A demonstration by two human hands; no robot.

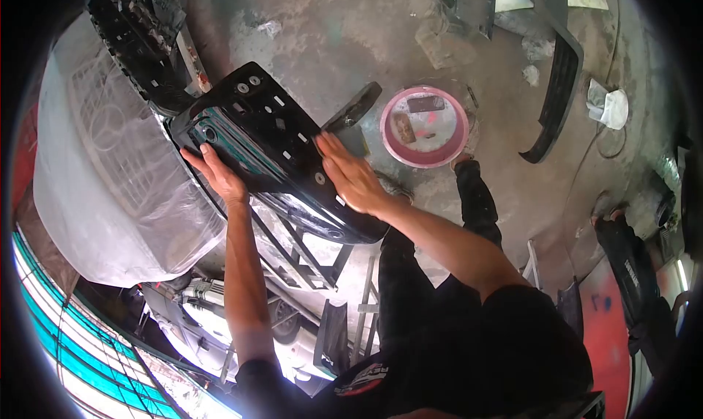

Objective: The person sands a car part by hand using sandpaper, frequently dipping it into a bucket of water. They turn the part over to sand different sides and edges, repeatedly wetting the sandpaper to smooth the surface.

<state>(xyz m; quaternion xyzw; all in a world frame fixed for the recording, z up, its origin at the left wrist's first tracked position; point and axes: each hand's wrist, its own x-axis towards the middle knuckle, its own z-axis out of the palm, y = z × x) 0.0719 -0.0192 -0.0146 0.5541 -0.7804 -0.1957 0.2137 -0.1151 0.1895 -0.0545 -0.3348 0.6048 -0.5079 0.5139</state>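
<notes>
A glossy black car panel (272,137) with several small light patches on its surface rests on a metal stand (299,252). My left hand (220,176) touches the panel's left part, its fingers apart, near a round recess. Lying flat on the panel's right edge, my right hand (348,171) has its fingers stretched out. Neither hand grips anything that I can see. Just right of my right hand, a pink basin (388,142) on the floor holds water, a dark block (426,104) and a brownish block (403,127).
A plastic-covered car part (95,170) is at the left. More black panels (562,75) lie at the upper right, near a crumpled white bag (614,110). Another person (631,272) in dark clothes is at the far right. A silver vehicle (209,309) is at the lower left.
</notes>
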